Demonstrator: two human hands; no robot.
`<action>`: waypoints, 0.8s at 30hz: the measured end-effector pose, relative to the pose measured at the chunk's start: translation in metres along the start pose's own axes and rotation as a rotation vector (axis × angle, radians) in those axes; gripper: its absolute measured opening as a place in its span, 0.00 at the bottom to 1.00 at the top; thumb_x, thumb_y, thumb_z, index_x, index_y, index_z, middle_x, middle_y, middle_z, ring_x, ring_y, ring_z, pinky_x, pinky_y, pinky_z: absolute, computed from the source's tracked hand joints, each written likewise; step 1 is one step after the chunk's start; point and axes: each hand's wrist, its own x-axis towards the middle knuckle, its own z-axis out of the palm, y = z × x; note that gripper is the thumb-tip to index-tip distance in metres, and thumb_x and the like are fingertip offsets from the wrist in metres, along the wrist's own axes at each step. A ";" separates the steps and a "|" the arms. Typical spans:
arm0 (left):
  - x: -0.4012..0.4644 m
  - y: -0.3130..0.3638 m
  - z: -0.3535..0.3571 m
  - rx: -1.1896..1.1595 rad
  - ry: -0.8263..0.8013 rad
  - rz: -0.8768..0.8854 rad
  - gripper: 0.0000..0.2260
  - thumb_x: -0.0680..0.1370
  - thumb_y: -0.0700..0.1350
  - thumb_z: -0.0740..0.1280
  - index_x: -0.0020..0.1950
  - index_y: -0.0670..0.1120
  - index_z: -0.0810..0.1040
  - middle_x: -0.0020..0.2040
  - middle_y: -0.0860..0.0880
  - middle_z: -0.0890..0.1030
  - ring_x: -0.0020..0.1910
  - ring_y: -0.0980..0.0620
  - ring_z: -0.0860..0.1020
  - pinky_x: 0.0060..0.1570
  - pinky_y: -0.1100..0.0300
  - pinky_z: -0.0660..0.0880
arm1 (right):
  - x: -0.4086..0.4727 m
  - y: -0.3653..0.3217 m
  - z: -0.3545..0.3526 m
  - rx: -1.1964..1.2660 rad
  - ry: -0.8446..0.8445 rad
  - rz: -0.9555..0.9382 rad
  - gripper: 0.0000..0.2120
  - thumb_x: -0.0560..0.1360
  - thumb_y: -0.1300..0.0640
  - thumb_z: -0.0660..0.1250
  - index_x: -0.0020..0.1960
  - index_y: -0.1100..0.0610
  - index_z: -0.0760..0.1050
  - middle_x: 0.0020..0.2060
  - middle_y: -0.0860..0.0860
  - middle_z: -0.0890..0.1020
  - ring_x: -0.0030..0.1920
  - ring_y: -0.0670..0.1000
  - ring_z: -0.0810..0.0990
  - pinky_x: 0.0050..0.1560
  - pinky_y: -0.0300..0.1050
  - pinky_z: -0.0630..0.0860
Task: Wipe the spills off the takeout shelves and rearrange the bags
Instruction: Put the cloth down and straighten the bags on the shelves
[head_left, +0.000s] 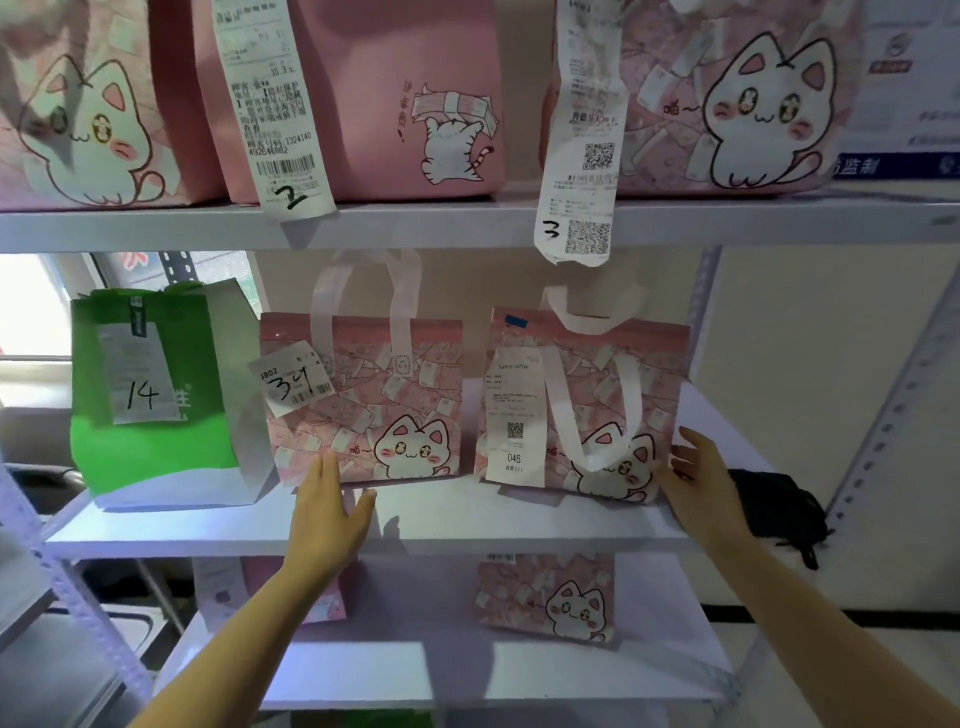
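Both hands are up at the middle shelf (415, 525). Left hand (324, 512) lies flat with fingers straight, touching the bottom of the pink cat bag marked 34 (363, 400). Right hand (698, 475) has loose, spread fingers against the side of the 046 cat bag (582, 400). A green bag marked 14 (156, 395) stands at the left, and a black cloth (779, 506) lies at the right end.

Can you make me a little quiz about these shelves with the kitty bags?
1. True or false: the green bag stands on the middle shelf.
2. What number is written on the green bag's label? A) 14 B) 3 C) 46
3. Which hand touches the pink bag with the 046 receipt?

Key:
1. True.
2. A.
3. The right hand, at the bag's right edge; the left hand is at the pink bag marked 34.
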 end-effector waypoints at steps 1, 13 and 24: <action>-0.003 0.005 0.002 -0.006 0.000 0.012 0.32 0.78 0.47 0.66 0.76 0.38 0.56 0.76 0.40 0.58 0.75 0.43 0.56 0.73 0.50 0.55 | -0.003 0.004 -0.002 -0.032 0.004 -0.023 0.26 0.76 0.60 0.66 0.71 0.57 0.61 0.57 0.53 0.73 0.53 0.49 0.73 0.54 0.43 0.71; -0.066 0.032 -0.005 -0.002 -0.065 0.173 0.27 0.78 0.49 0.66 0.74 0.43 0.62 0.71 0.44 0.68 0.69 0.46 0.66 0.64 0.58 0.61 | -0.053 0.016 -0.010 -0.238 -0.237 -0.234 0.16 0.76 0.59 0.66 0.63 0.50 0.72 0.53 0.42 0.75 0.55 0.45 0.72 0.57 0.41 0.68; -0.128 -0.029 -0.039 0.110 -0.189 0.227 0.25 0.76 0.52 0.64 0.71 0.45 0.68 0.72 0.45 0.66 0.70 0.46 0.65 0.67 0.52 0.63 | -0.132 0.013 0.060 -0.274 -0.578 -0.235 0.15 0.76 0.60 0.65 0.58 0.43 0.74 0.60 0.43 0.75 0.60 0.41 0.73 0.61 0.37 0.67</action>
